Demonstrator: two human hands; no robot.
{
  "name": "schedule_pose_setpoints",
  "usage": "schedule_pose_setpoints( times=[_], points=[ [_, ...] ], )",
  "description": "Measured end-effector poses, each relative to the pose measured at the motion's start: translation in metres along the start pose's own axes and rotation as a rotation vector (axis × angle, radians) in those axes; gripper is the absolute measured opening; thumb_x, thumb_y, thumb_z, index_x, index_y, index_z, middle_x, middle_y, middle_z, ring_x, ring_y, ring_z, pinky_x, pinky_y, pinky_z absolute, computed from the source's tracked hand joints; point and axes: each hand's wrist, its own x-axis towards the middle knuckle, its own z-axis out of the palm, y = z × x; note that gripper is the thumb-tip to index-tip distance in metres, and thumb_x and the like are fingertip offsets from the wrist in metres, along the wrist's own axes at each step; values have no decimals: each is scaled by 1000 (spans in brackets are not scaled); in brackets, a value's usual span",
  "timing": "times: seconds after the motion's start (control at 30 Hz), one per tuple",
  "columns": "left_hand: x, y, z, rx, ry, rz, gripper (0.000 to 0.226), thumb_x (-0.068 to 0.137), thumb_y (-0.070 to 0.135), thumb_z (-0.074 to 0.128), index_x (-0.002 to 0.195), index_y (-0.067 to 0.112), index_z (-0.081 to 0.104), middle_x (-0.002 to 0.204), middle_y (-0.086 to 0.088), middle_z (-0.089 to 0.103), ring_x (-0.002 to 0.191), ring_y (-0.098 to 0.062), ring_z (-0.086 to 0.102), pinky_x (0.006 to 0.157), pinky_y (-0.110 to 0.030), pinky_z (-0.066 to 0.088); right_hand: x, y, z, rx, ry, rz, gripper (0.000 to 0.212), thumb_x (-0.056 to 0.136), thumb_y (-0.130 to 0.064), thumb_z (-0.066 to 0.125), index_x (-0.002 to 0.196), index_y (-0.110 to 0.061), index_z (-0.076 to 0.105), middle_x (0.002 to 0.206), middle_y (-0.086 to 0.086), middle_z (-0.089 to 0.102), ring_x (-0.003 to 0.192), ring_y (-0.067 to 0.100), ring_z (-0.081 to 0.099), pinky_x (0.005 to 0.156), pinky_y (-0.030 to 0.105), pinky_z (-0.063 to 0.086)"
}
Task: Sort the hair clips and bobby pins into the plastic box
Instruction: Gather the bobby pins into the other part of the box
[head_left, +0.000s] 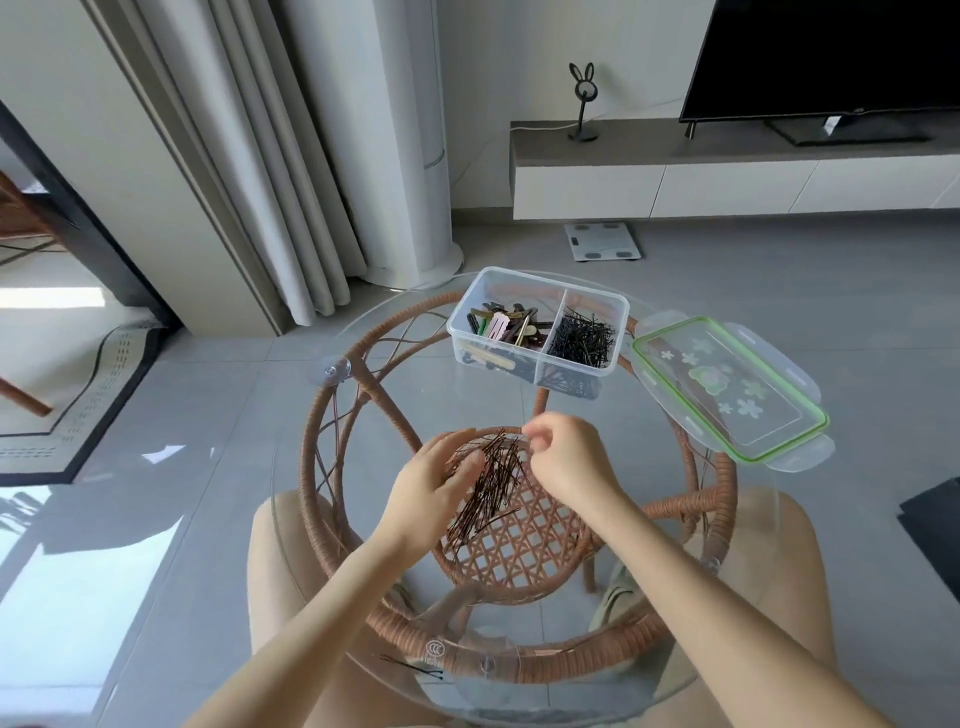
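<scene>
A clear two-compartment plastic box (540, 291) stands at the far side of the round glass table (322, 613). Its left compartment holds coloured hair clips (501, 325); its right holds dark bobby pins (583, 340). A loose heap of brown bobby pins (491, 486) lies on the glass at the centre. My left hand (434, 486) rests against the heap's left side, fingers spread along it. My right hand (566, 454) hovers at the heap's upper right with fingertips pinched; whether a pin is between them is unclear. Two stray pins (413, 669) lie near the front edge.
The box's green-rimmed clear lid (727, 387) lies flat to the right of the box. A rattan frame (519, 670) shows under the glass. My knees sit under the table's near edge. A TV cabinet, scale and curtain stand beyond.
</scene>
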Motion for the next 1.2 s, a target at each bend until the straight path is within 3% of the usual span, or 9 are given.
schedule_pose_setpoints(
  times=[0.07, 0.2, 0.33, 0.47, 0.57, 0.63, 0.97, 1.1, 1.2],
  points=[
    [-11, 3, -3, 351, 66, 22, 57, 86, 51, 53, 135, 24, 43, 132, 4, 49, 127, -17, 40, 104, -30, 33, 17, -3, -2, -122, -11, -142, 35, 88, -1, 46, 120, -11, 57, 124, 7, 56, 109, 22, 54, 92, 32, 48],
    [-30, 5, 5, 633, -17, -47, 84, 70, 71, 52, 136, 22, 34, 128, -1, 44, 121, -20, 39, 103, -31, 34, 33, -7, 10, -360, -238, -397, 40, 91, -5, 39, 127, -17, 51, 128, 3, 47, 122, 23, 38, 102, 41, 37],
    [-30, -2, 11, 656, -19, -20, 74, 74, 63, 57, 129, 17, 41, 123, -2, 44, 116, -19, 40, 101, -28, 36, 23, -4, 7, -372, -397, -483, 49, 83, -6, 39, 128, -23, 50, 123, -2, 46, 120, 18, 35, 104, 45, 35],
    [-18, -3, 7, 647, -90, -1, 60, 80, 48, 62, 126, 13, 47, 122, -5, 48, 113, -21, 45, 97, -28, 39, 7, 11, -9, -540, -525, -546, 67, 76, -19, 60, 138, -24, 36, 135, -2, 36, 127, 17, 28, 111, 40, 27],
    [-12, -3, 0, 649, -116, 32, 48, 82, 39, 64, 121, 13, 54, 118, -5, 55, 109, -20, 52, 92, -28, 42, -2, 24, -9, -409, -437, -543, 59, 77, -33, 70, 130, -22, 47, 128, -3, 45, 123, 14, 35, 109, 36, 30],
    [-10, -3, -4, 642, -128, 67, 39, 85, 33, 62, 118, 12, 58, 115, -4, 58, 106, -20, 54, 90, -29, 44, -5, 29, -4, -309, -369, -545, 42, 80, -28, 68, 119, -19, 57, 118, -2, 54, 115, 15, 43, 103, 36, 36],
    [-10, -1, 0, 819, -251, 192, 20, 96, 6, 43, 112, 7, 53, 107, -7, 59, 96, -21, 56, 81, -26, 46, -14, 32, 7, -515, -260, -676, 15, 95, -13, 45, 103, -8, 56, 107, 7, 58, 104, 21, 49, 93, 32, 42],
    [-7, -4, -6, 690, -235, 137, 16, 95, 9, 46, 101, 5, 60, 97, -6, 64, 78, -18, 53, 74, -27, 47, -17, 36, 1, -394, -195, -552, 14, 94, -15, 47, 100, -8, 59, 106, 5, 60, 102, 17, 51, 93, 31, 44],
    [-3, -4, -11, 584, -212, 60, 21, 94, 17, 50, 96, 1, 63, 93, -10, 68, 85, -25, 63, 78, -35, 53, -18, 35, -9, -267, -160, -414, 18, 94, -19, 49, 100, -7, 62, 104, 5, 61, 93, 15, 52, 80, 20, 38]
  ],
)
